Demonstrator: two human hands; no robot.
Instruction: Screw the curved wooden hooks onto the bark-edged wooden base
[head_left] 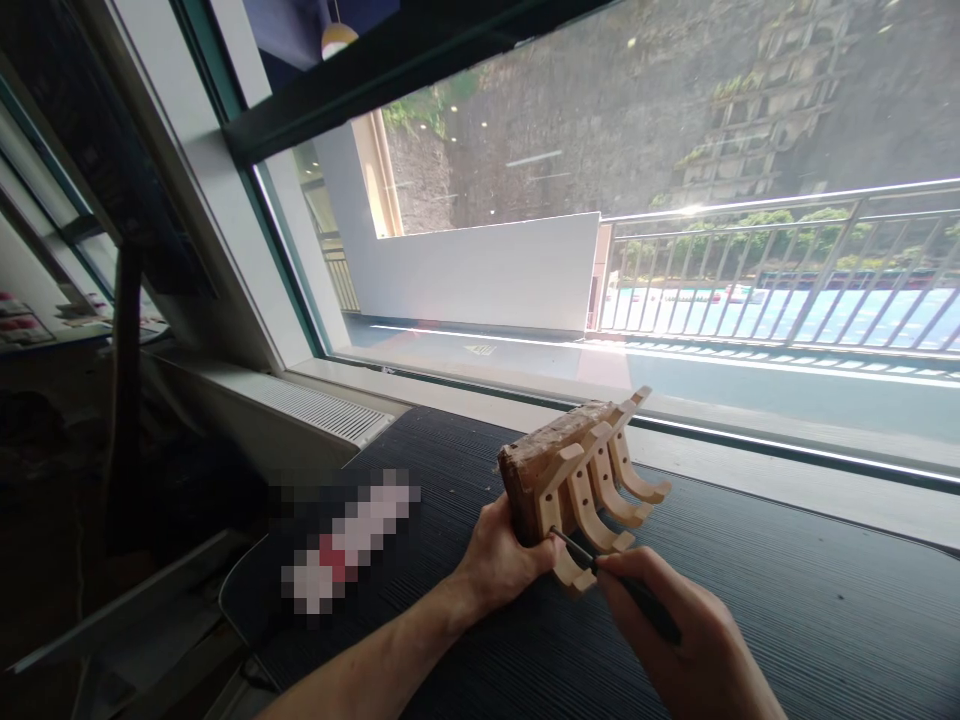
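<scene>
A wooden coat rack [581, 465], a dark board with several pale curved hooks, stands on edge on a black ribbed tabletop [787, 590]. My left hand [499, 560] is closed round the near end of the board and holds it upright. My right hand [686, 640] pinches a thin dark-handled screwdriver [600, 565]. Its metal tip touches the base of the nearest hook.
A blurred red and white patch [349, 540] lies on the tabletop to the left. Behind the table runs a window sill [750, 440] under a large window, with a vent grille [322, 410] at the left. Outside is a balcony with a metal railing [787, 270].
</scene>
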